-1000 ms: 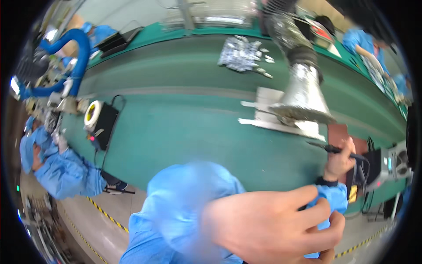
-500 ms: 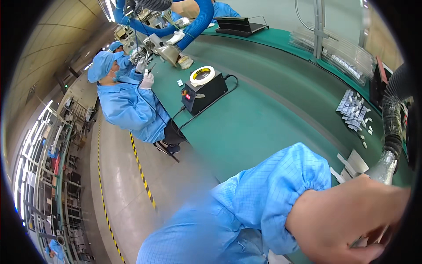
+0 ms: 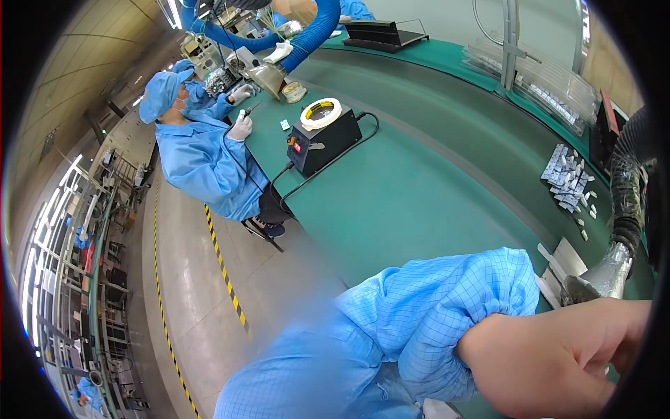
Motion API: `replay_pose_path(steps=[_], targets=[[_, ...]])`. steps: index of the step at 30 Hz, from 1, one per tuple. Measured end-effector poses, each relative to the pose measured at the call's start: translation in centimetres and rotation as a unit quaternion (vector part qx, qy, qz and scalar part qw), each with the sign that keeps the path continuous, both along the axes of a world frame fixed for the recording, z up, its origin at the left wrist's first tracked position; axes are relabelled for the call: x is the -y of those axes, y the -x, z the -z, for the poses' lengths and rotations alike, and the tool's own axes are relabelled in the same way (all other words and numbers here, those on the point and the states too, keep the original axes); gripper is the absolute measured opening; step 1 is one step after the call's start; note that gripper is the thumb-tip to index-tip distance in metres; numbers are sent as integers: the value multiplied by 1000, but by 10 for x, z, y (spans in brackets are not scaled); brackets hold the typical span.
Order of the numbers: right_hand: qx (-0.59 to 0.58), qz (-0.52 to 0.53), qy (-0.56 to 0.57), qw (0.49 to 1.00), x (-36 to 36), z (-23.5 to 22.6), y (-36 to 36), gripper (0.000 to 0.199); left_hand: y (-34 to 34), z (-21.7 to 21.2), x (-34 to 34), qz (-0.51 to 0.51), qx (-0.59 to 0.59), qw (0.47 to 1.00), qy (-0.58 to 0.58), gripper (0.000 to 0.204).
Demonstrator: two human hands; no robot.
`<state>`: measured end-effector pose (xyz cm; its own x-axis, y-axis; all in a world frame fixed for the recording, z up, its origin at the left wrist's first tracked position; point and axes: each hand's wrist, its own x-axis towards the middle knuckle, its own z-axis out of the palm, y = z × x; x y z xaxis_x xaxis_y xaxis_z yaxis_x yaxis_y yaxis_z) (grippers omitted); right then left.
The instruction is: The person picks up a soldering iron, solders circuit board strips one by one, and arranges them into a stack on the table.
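My left hand (image 3: 548,359), bare below a blue checked sleeve (image 3: 447,300), reaches to the right rim of the view. Its fingers are curled inward; a tiny pale bit shows beneath them, but what they hold is hidden. Just beyond the hand is the silvery nozzle (image 3: 613,271) of a flexible black duct (image 3: 628,167). Beside that nozzle, flat whitish pieces (image 3: 564,262) lie on the green worktop (image 3: 419,202). My right hand does not show.
Several small white parts on pale sheets (image 3: 567,178) lie farther back. A black power box (image 3: 324,146) carries a roll of tape (image 3: 321,114) and a cable. At left a co-worker (image 3: 202,153) in blue holds a pen-like tool. Clear plastic tubes (image 3: 537,84) stand at the back.
My left hand has turned and its fingers look more tucked under; more of the nozzle is uncovered. My sleeve has sunk slightly. The co-worker's gloved hands have shifted a little.
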<state>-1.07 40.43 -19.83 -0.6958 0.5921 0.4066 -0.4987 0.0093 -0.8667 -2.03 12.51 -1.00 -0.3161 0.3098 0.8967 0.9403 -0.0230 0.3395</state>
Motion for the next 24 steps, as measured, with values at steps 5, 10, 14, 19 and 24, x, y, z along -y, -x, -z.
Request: replay_pose_path(steps=[5,10,14,19,24], targets=[[4,7,3,1000,-4,1,-3,14,-11,13,-17,6,8,1000,-7,16],[1,24,1,1000,-8,-2,-7,13,-2,5,-2,21,9,1000,-18,15],[-1,32,4,999,-8,-1,-6,13,-4,10,-7,28,9,999,-23,15],[-2,41,7,999,-5,3,-2,12,-2,5,2,35,13,999,-30,15],[2,39,11,999,1,5,3,12,3,0,7,31,20,999,-35,15]])
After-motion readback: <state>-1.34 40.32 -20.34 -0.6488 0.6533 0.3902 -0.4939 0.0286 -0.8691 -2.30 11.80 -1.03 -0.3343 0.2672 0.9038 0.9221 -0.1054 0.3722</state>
